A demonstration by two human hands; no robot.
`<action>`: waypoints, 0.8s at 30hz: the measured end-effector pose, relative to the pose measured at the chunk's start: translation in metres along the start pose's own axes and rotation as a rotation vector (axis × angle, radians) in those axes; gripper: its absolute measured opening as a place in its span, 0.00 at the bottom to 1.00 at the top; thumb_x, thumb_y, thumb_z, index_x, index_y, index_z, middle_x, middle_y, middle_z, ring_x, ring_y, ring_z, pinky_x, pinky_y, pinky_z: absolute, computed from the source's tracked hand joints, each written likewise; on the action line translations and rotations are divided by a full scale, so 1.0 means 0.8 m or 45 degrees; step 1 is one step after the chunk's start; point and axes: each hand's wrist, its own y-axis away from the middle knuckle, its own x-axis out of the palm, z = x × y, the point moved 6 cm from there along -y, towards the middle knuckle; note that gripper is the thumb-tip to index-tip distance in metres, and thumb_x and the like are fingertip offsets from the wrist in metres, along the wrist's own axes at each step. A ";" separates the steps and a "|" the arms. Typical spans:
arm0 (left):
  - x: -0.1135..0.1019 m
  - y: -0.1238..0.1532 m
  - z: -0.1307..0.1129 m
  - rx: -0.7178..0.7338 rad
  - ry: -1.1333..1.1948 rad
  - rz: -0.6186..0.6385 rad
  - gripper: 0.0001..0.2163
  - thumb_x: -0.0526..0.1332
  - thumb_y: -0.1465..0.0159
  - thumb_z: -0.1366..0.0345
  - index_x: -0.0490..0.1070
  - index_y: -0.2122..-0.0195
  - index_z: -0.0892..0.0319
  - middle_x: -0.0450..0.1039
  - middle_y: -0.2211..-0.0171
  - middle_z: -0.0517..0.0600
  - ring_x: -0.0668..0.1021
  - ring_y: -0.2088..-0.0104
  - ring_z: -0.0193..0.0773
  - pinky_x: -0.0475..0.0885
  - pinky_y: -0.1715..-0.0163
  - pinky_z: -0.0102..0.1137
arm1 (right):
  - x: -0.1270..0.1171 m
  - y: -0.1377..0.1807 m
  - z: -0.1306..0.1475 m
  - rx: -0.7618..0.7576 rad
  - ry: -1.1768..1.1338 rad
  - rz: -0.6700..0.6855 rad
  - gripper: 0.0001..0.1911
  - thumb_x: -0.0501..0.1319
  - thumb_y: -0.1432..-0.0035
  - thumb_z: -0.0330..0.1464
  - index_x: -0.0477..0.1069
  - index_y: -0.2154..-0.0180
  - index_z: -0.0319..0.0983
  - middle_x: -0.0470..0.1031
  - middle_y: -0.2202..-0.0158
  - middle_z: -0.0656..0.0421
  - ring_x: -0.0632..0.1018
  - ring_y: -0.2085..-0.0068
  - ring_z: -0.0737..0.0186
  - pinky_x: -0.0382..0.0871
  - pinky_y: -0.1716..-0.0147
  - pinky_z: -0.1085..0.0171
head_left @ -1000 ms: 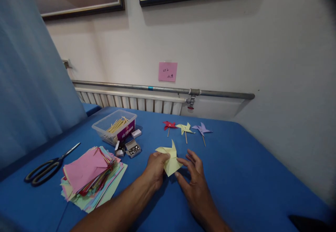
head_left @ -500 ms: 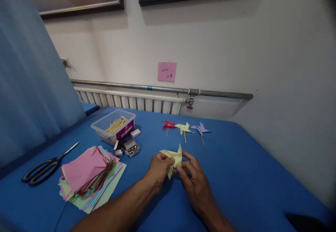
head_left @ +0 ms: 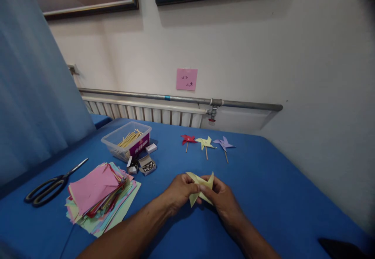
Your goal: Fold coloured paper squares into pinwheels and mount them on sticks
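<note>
A pale yellow paper pinwheel [head_left: 202,181] is held up between both hands above the blue table, its folded points sticking out. My left hand [head_left: 183,190] grips it from the left, thumb pressed near its centre. From the right, my right hand [head_left: 222,198] pinches the same paper, its thumb beside the left one. The fingers cover part of the pinwheel, so any pin at its centre is hidden. Beyond the hands lie three pinwheels on sticks: a red one [head_left: 188,138], a yellow one [head_left: 206,143] and a purple one [head_left: 224,144].
A clear plastic tub [head_left: 109,138] of thin sticks stands at the back left. Small boxes hold metal pins [head_left: 149,167]. A stack of coloured paper [head_left: 93,188] and black-handled scissors [head_left: 52,186] lie left. A radiator [head_left: 140,113] and pipe run along the wall behind.
The pinwheel has turned and moved slightly right and nearer to me. My right thumb has come in over its centre, beside the left thumb.
</note>
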 end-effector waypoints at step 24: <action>-0.005 0.000 0.002 -0.057 -0.132 -0.093 0.07 0.64 0.54 0.65 0.74 0.74 0.63 0.73 0.78 0.49 0.70 0.83 0.30 0.60 0.82 0.26 | -0.004 0.002 -0.005 -0.024 0.202 0.027 0.26 0.66 0.48 0.56 0.69 0.68 0.40 0.69 0.77 0.64 0.66 0.77 0.66 0.60 0.76 0.66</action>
